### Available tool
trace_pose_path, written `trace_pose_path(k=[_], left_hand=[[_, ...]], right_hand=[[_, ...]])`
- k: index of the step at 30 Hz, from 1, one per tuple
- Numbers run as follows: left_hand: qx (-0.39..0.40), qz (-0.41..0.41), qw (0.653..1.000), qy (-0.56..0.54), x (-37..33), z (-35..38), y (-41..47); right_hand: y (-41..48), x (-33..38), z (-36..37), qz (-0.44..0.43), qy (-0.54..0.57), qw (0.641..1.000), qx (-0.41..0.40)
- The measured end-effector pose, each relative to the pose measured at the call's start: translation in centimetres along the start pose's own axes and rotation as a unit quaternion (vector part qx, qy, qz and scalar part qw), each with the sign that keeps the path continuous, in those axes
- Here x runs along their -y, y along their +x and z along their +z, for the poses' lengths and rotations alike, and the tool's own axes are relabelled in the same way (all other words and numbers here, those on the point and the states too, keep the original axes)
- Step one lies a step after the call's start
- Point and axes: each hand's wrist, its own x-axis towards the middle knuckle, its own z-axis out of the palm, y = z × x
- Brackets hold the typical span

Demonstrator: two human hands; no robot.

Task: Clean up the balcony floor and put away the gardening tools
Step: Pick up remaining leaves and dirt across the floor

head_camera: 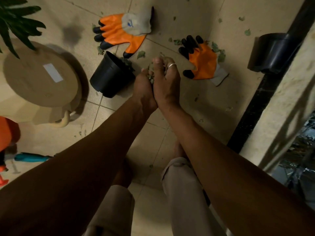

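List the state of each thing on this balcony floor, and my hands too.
Left hand, cupped round leaf scraps.
Right hand, cupped round the same scraps.
Black pot, tipped on its side, leaves at its mouth.
Glove by pot, flat, unworn.
Glove by wall, flat, unworn.
Teal-handled tool, lying on floor.
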Motion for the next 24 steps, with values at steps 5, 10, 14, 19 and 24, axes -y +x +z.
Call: trace_pose_path(k=[5, 10, 14, 19, 24], left_hand=[[0.018, -0.029, 0.999, -0.009, -0.4, 0.5, -0.7], [0.078, -0.016, 0.996, -0.038, -0.3, 0.8, -1.0], [0.077, -0.021, 0.996, -0.040, 0.0, 0.7, -0.8], [0.050, -0.026, 0.998, 0.011, 0.0, 0.9, -0.9], [0.019, -0.006, 0.999, 0.048, 0.0, 1.0, -0.3]], right_hand=[[0.3, -0.7, 0.5, -0.050, -0.036, 0.998, 0.002], [0.8, -1.4, 0.3, -0.115, -0.121, 0.985, -0.033], [1.7, -2.2, 0.0, -0.154, -0.204, 0.967, -0.007], [2.8, -3.6, -0.3, -0.167, -0.385, 0.908, -0.010], [2.3, -3.3, -0.1, -0.188, -0.380, 0.906, -0.020]])
